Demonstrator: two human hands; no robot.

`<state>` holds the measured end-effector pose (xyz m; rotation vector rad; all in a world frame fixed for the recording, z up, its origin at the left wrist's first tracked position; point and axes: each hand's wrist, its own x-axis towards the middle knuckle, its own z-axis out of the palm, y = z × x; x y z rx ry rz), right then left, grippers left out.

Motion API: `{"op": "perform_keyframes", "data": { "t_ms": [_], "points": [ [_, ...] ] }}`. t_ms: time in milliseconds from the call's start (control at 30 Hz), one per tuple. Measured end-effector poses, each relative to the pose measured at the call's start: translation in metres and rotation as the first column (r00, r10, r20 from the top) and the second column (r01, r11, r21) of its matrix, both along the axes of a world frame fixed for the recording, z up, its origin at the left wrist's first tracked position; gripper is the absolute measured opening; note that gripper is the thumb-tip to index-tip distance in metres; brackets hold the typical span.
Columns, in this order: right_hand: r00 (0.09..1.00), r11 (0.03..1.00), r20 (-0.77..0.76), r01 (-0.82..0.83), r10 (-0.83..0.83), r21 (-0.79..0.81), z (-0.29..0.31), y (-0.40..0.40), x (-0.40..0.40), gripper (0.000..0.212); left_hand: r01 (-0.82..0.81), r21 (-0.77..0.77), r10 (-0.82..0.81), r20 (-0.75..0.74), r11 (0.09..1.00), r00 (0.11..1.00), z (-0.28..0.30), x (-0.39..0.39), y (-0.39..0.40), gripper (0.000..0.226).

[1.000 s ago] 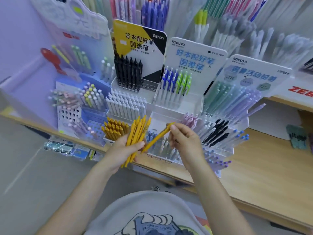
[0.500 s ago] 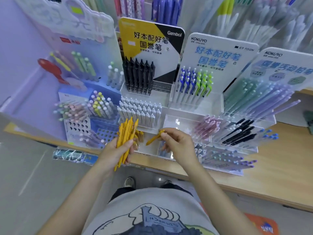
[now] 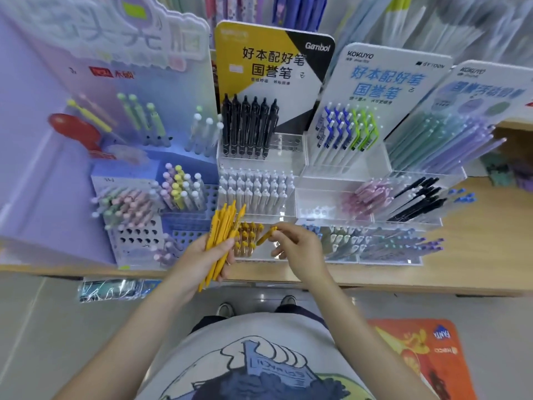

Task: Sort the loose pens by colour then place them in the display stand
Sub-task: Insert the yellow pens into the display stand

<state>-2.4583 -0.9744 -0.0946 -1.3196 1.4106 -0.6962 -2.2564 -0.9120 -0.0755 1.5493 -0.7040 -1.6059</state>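
Pinching a single yellow pen [image 3: 266, 234] at its upper end, the right hand [image 3: 300, 249] angles its tip toward the yellow row [image 3: 246, 236] just beyond its fingertips, likely to slot it; the left hand [image 3: 202, 255] stays clenched around the spare yellow bundle [image 3: 222, 238], ready for feeding.

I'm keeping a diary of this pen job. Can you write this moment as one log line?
left hand: holds yellow pen bundle | right hand: holds single yellow pen over yellow pens in stand | step: placing
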Motion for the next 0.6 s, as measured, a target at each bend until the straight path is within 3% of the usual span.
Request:
{"op": "perform_keyframes", "data": {
  "t_ms": [167,400,533,600],
  "points": [
    [0.995,0.999,-0.095,-0.032,0.033,0.01,-0.02,0.002,0.007,0.013,0.051,0.012,-0.051,-0.001,0.999,0.999,-0.001,0.005,-0.003,0.028],
    [0.99,0.999,-0.134,-0.051,0.053,0.017,-0.03,0.001,0.022,0.019,0.077,0.026,-0.075,-0.072,0.997,0.995,-0.001,0.006,-0.003,0.026],
    [0.995,0.998,-0.083,0.053,-0.052,0.012,-0.017,0.004,0.021,0.012,0.107,0.017,-0.105,-0.093,0.994,0.99,-0.001,0.007,-0.003,0.024],
    [0.995,0.996,0.039,0.085,-0.087,0.041,-0.001,0.007,0.021,0.01,0.125,0.013,-0.123,-0.096,0.992,0.988,-0.001,0.005,-0.004,0.022]
  ]
}}
